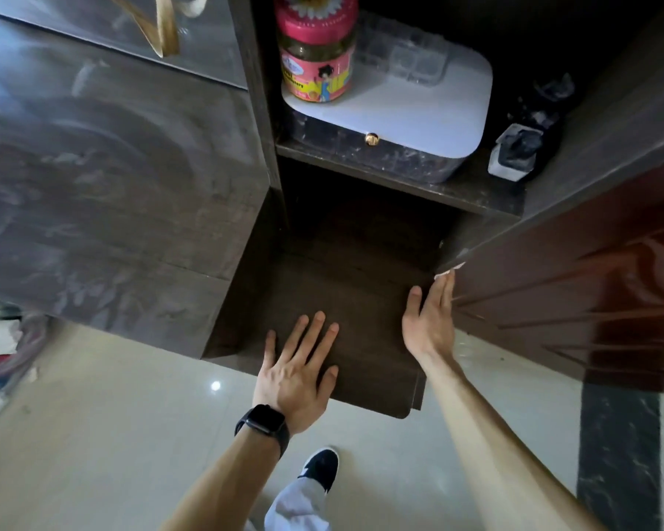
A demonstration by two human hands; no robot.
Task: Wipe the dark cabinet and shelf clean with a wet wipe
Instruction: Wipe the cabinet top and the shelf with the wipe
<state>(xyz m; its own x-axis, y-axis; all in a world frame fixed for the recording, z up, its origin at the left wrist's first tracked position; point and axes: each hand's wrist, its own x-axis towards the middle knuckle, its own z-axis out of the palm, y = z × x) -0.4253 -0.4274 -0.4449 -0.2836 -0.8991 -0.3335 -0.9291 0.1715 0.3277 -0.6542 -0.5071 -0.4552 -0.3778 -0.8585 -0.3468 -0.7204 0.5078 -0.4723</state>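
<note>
Shelf (361,300) of dark matte woodgrain, round-cornered, bears left hand (296,371).

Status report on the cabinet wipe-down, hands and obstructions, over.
Left hand open, flat on dark shelf. Right hand open, pressing wet wipe to cabinet wall. Jar and box one shelf up, clear.

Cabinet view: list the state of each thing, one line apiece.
Cabinet: dark side panel streaked with dusty smears.
Left hand: open, flat on the lower shelf.
Right hand: fingers straight, pressing the wipe against the right wall.
Wipe: white, mostly hidden behind the right hand.
Jar: upright, pink lid on, standing on the box.
Box: white lid shut, on the upper shelf.
</note>
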